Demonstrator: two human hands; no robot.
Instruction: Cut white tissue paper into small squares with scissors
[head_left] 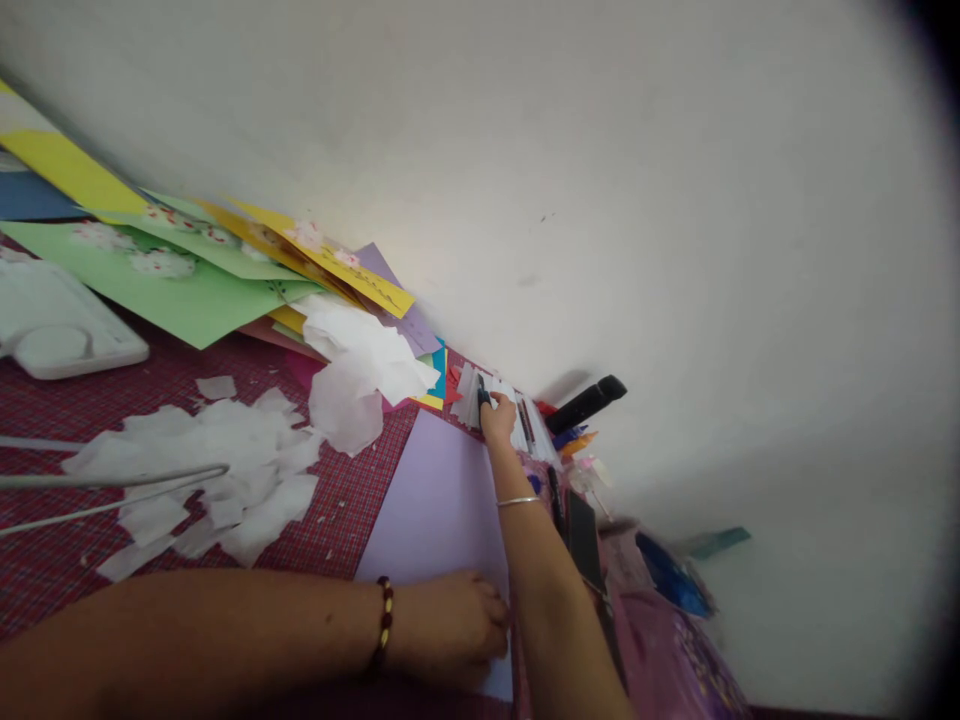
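Note:
A sheet of purple paper [435, 500] lies on the red checked cloth in front of me. My left hand [454, 625], with a beaded bracelet at the wrist, rests on its near part. The fingers are curled down, and whatever may be in them is hidden. Farther off, my right hand [498, 420] wears a thin bangle and is closed on a small dark object [482, 392] whose kind I cannot make out. It is over white papers [466, 398] beyond the sheet's far edge. Cut pieces of thin white paper [217, 460] are heaped on the left.
Green cards [172, 295] and yellow cards [352, 275] with white-and-red flowers lean against the wall. Crumpled white tissue [367, 360] lies before them. A white device [75, 330] is at far left. A black cylindrical object [589, 403] and a pink plastic bag [675, 660] stand right.

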